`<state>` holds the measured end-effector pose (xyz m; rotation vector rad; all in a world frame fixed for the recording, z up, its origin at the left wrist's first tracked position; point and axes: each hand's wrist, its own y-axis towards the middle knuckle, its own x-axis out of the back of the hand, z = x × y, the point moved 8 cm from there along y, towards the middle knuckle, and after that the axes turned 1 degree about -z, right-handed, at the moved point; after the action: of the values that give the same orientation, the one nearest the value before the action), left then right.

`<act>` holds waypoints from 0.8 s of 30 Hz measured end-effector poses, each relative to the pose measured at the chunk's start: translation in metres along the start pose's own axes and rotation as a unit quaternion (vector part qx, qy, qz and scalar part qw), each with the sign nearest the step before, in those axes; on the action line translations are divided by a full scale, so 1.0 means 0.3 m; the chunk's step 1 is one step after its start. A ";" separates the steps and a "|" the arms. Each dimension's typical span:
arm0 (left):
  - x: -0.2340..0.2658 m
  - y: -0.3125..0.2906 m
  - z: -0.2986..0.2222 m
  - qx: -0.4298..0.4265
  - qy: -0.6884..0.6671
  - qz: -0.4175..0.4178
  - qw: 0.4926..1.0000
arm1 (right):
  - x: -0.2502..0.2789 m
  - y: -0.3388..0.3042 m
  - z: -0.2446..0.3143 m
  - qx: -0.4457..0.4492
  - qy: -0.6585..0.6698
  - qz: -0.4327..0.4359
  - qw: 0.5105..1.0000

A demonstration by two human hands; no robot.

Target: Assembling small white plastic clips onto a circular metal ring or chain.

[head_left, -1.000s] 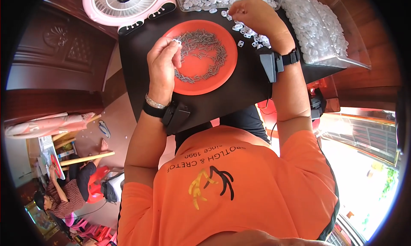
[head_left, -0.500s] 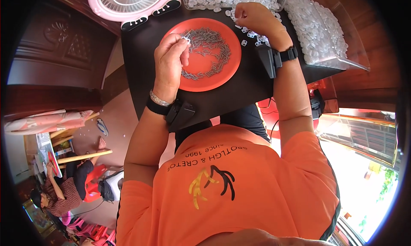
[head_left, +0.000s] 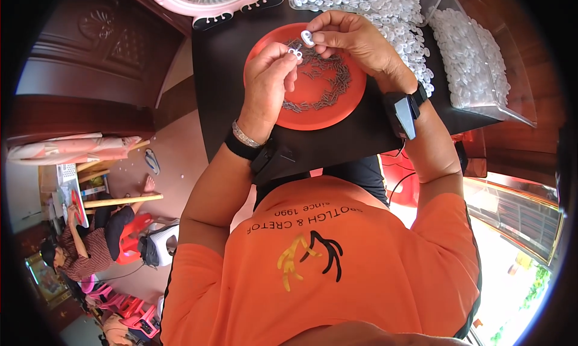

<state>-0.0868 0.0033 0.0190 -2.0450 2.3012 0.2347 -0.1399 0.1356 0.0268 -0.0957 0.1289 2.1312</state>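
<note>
Here we are at the black worktop (head_left: 226,99), both my hands up over the far side of the red plate (head_left: 328,121). My left hand (head_left: 270,75) comes in over the plate's left rim, thumb and forefinger pinching a small white clip (head_left: 295,53), the other fingers curled underneath. Across from it, my right hand (head_left: 356,44) reaches over the far right rim, its fingertips pinching a second white piece (head_left: 307,38) just beside the first, the two apart. A thin grey pin may be sitting in the left one, but with so many grey pins (head_left: 341,81) behind it I can't be sure. Those pins lie scattered in a rough ring on the plate, with bare red in the middle. Beyond my right wrist, a pile of loose white pieces (head_left: 410,48) spreads over the worktop, running back to a clear tray (head_left: 293,6) full of the same at the far edge. At the right edge stands a clear box (head_left: 512,118), heaped with white pieces too. Over at the far left corner, there's a pink fan (head_left: 226,9). Both my wrists wear black straps, and off to my left another person (head_left: 93,250) sits at a table.
</note>
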 end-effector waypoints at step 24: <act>0.005 -0.001 0.021 0.012 0.002 -0.017 1.000 | -0.049 -0.018 0.032 0.040 -0.091 0.019 0.995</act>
<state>-0.0871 0.0028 0.0125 -2.0733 2.2575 0.1994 -0.1276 0.1273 0.0376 0.1484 0.1096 2.1585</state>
